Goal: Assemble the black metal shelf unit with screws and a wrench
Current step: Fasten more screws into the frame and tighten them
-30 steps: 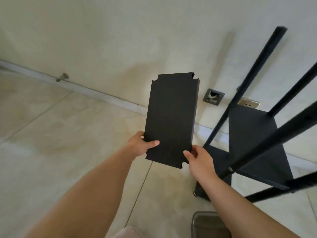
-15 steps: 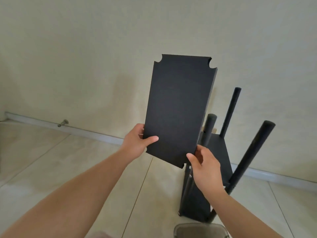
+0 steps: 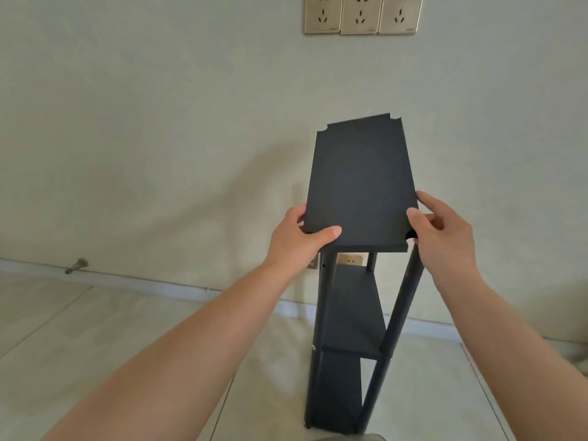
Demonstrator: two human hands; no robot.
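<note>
A black metal shelf panel [image 3: 361, 183] with notched corners lies nearly flat over the top of the black shelf frame [image 3: 346, 329]. My left hand [image 3: 297, 237] grips its near left corner, thumb on top. My right hand [image 3: 442, 232] holds the near right corner, thumb on top, fingers beside the right front post [image 3: 402, 307]. The frame stands upright on the floor with two lower shelves fitted between its posts. The post tops are hidden under the panel. No screws or wrench are in view.
A cream wall stands right behind the frame, with a row of sockets [image 3: 361, 14] high up and one socket [image 3: 350, 259] low behind the posts. A metal door stop [image 3: 76, 265] sticks out of the skirting at left. Tiled floor surrounds the frame.
The panel has swung from upright beside the frame to nearly flat above its posts. My view has risen and now faces the frame head on.
</note>
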